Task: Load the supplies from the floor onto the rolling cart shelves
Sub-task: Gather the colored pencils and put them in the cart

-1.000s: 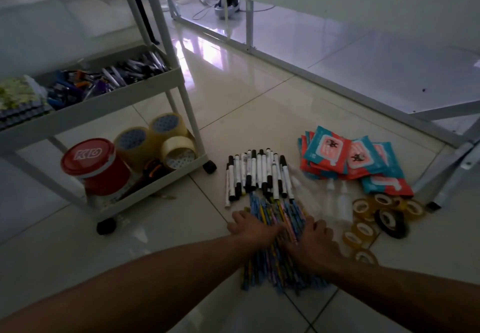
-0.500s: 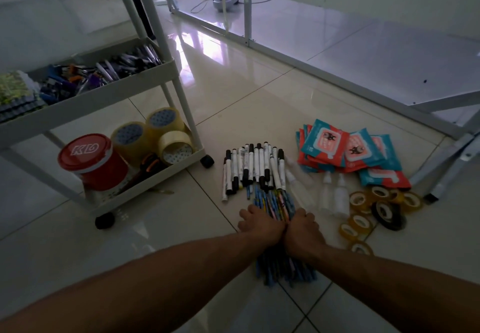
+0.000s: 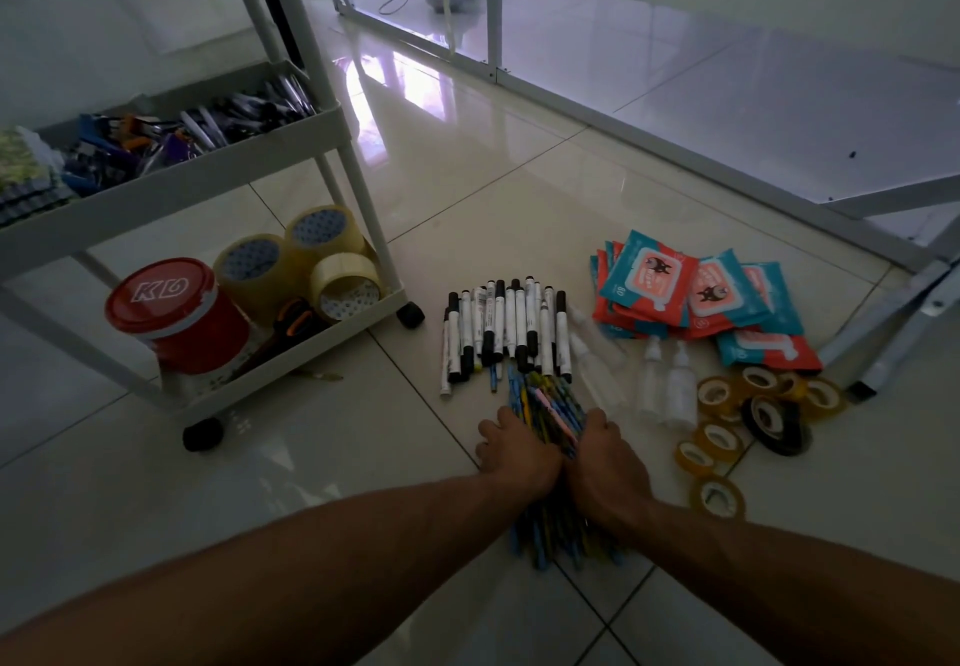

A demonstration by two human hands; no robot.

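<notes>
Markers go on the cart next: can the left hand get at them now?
Likely not yet: left hand and right hand both grip the pencils. Otherwise nothing blocks the markers just beyond.

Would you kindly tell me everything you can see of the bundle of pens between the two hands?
The bundle of pens is a thick sheaf of slim barrels, mostly blue with some yellow and pink, seemingly plastic. It points away from the person, down at the tiled floor. The left hand and right hand grip its middle from either side, fingers curled round it. Both ends stick out past the hands, the far ones just short of the markers. Whether it is lifted, I cannot tell.
</notes>
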